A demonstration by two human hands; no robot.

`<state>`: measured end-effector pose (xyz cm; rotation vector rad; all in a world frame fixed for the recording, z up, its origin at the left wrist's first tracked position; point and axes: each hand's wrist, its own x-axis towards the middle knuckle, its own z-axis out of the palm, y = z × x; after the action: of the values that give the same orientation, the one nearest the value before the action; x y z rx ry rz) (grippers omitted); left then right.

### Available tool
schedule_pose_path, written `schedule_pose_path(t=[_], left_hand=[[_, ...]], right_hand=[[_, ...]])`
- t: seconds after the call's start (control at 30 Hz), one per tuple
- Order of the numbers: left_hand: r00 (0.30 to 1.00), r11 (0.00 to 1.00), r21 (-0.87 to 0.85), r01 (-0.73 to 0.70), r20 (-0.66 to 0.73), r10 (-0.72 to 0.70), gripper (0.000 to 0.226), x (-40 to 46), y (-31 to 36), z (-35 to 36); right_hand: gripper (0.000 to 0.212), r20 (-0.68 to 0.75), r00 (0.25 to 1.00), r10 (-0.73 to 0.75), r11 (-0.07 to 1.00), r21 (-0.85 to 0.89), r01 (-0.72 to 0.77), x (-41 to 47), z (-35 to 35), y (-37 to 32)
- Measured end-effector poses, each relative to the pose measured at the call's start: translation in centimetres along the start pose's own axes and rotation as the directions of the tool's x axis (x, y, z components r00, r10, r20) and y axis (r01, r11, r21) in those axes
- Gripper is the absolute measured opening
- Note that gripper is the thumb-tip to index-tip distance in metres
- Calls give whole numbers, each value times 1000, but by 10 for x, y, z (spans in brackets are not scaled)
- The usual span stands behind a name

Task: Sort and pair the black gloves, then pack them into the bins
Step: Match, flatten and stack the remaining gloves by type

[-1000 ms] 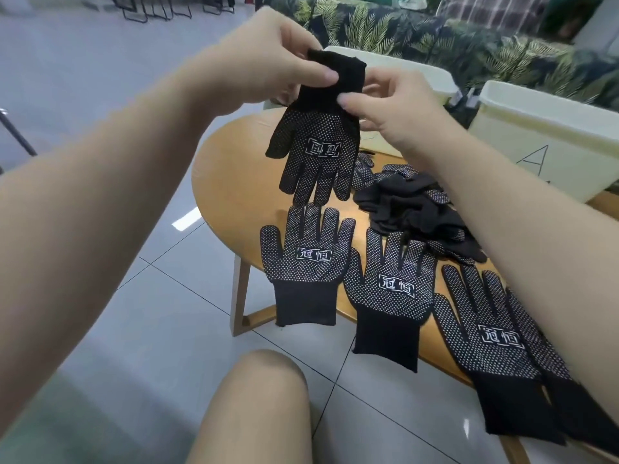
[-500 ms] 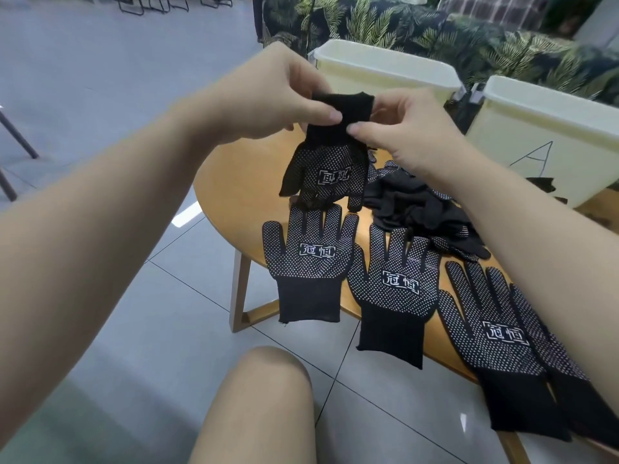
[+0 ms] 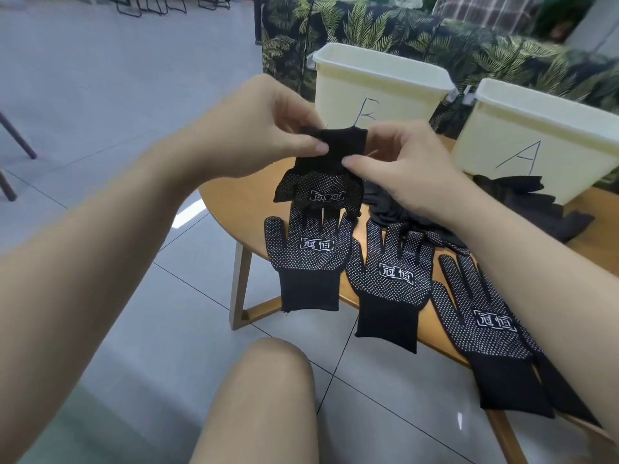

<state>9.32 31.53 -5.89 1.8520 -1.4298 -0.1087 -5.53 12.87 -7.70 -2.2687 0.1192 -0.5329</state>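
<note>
Glove [image 3: 321,182] held by cuff above the table [image 3: 234,209].
Left hand [image 3: 258,128] and right hand [image 3: 402,162] pinch its cuff, fingers clamped; its fingertips apparently touch a flat glove [image 3: 310,252] below.

Your round wooden bench [image 3: 231,209] stands on a pale tiled floor [image 3: 100,95]. Behind it you have a sofa [image 3: 385,25] in a palm-leaf print, and black metal chair legs [image 3: 150,5] far off at upper left.
</note>
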Motion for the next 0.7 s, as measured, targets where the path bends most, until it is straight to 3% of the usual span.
schedule_pose_path(t=[0.23, 0.47, 0.57, 0.7], left_hand=[[995, 998, 62, 3, -99, 4, 9, -56, 5, 21], [994, 995, 102, -6, -111, 18, 10, -119, -9, 68], [983, 994, 100, 34, -185, -15, 17, -138, -16, 88], [988, 985, 172, -3, -151, 30, 28, -152, -23, 109]], right_hand=[[3, 52, 997, -51, 993, -100, 56, -33, 23, -6], [12, 148, 983, -107, 954, -264, 143, -77, 43, 9], [11, 198, 972, -126, 921, -340, 188, -87, 44, 16], [10, 221, 966, -130, 877, -430, 216, -97, 46, 22]])
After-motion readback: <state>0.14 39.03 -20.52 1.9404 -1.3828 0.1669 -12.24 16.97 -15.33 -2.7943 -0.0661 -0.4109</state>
